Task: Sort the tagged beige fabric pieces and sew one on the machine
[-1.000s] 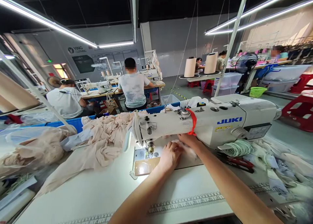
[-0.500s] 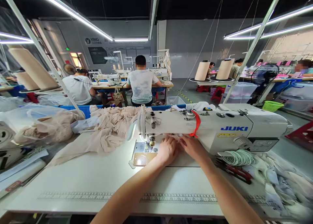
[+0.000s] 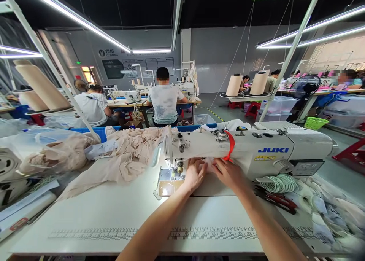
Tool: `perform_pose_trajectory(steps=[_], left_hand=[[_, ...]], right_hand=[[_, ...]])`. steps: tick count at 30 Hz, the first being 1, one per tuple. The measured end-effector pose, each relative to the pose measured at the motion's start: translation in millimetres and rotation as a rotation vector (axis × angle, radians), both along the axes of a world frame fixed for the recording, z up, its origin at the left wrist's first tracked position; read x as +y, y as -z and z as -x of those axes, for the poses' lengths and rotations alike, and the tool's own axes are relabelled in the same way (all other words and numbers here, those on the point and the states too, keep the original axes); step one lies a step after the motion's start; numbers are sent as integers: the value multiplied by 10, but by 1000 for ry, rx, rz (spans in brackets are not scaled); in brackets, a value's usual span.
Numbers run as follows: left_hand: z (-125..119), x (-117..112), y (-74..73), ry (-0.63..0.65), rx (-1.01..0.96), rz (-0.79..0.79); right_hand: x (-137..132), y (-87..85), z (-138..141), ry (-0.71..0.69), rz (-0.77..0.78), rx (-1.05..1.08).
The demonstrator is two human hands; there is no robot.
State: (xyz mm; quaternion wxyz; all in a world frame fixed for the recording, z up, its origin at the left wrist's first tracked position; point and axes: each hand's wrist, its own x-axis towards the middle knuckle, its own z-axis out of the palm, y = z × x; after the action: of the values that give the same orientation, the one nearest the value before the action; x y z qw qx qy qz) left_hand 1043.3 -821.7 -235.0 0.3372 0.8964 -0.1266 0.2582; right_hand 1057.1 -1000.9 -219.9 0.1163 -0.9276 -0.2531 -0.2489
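Observation:
Both my hands reach beneath the arm of a white sewing machine [image 3: 211, 143], to the right of its needle area [image 3: 179, 167]. A small pale piece of fabric [image 3: 210, 165] shows between them, mostly covered by my fingers. My left hand [image 3: 195, 174] is bent at the wrist, its fingers closed on the left side of the fabric. From the right, my right hand [image 3: 228, 172] pinches the other side with thumb and fingers. A red strip of cloth [image 3: 230, 145] hangs from the machine arm just above my right hand.
Beige fabric [image 3: 128, 158] lies heaped on the left of the table [image 3: 114, 211]. Right of the machine sit a coil of pale green cord [image 3: 278, 184], dark red-handled scissors [image 3: 281, 202] and white scraps [image 3: 322, 211]. Thread cones [image 3: 234, 85] stand behind. Co-workers sit further back.
My hands stay under the machine arm, and the left fingers have shifted slightly. More of the pale fabric shows between the hands. The whole view has tilted a little.

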Motion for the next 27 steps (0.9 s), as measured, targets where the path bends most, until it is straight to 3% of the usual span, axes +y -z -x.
perform_pose_trajectory(steps=[6, 11, 15, 19, 22, 24, 27], left_hand=[[59, -61, -92, 68, 53, 77], [348, 83, -109, 100, 191, 110], [757, 504, -131, 52, 300, 100], [1097, 1118, -220, -161, 349, 27], [1208, 1505, -296, -343, 352, -69], [1228, 1670, -326, -414, 347, -138], [1256, 1818, -351, -426, 329, -228]], right_hand=[[-18, 159, -26, -38, -19, 96], [-2, 201, -35, -35, 1, 143], [-1, 226, -43, -32, -18, 161], [-8, 229, -103, -5, -76, 155], [49, 108, -52, 13, -171, 136], [120, -12, 153, -87, -285, 162], [223, -69, 747, -396, -392, 284]])
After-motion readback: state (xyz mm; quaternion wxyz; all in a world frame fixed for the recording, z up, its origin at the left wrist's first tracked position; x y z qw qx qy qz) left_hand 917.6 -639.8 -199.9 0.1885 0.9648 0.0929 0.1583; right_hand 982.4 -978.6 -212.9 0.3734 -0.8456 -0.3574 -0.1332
